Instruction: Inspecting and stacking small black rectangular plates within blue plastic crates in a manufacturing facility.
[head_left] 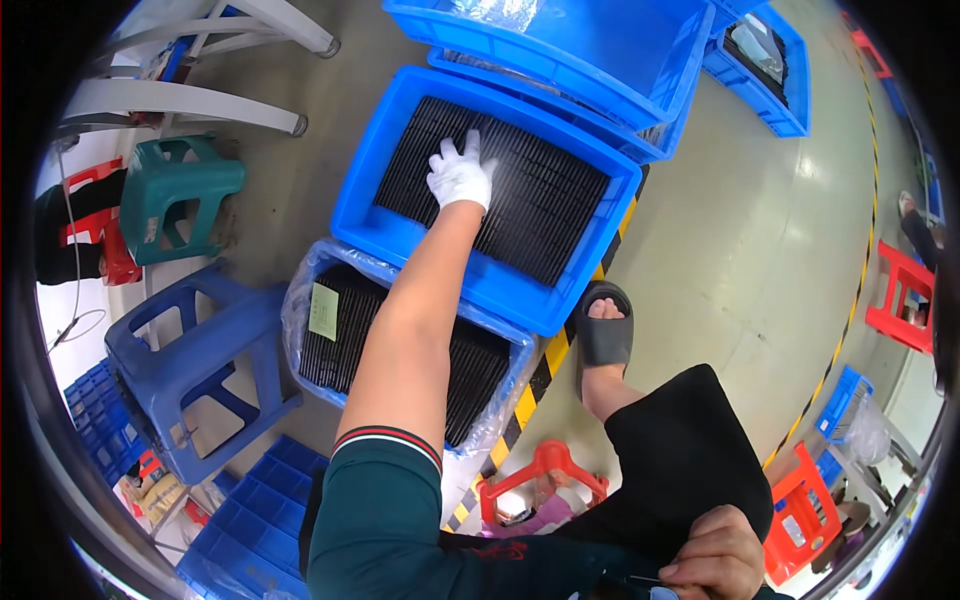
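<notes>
My left hand (461,180) wears a white glove and reaches forward with its fingers spread. It rests on the tightly packed rows of thin black strips (560,190) inside a blue plastic bin (510,300). Nearer to me, partly covered by my left forearm, stands a second blue bin (518,362) lined with clear plastic film. That one holds similar black strips (470,385), with a pale green slip of paper (323,311) on top. Down at the lower right, my bare right hand (715,555) is closed by my lap; a thin dark thing shows at its fingertips.
Stacked blue bins (560,50) stand just beyond. A blue stool (205,345) and a green stool (180,185) are at left, a blue crate (250,520) at lower left. Yellow-black floor tape (540,385) runs beside my sandalled foot (606,330). Red stools (800,515) stand at right.
</notes>
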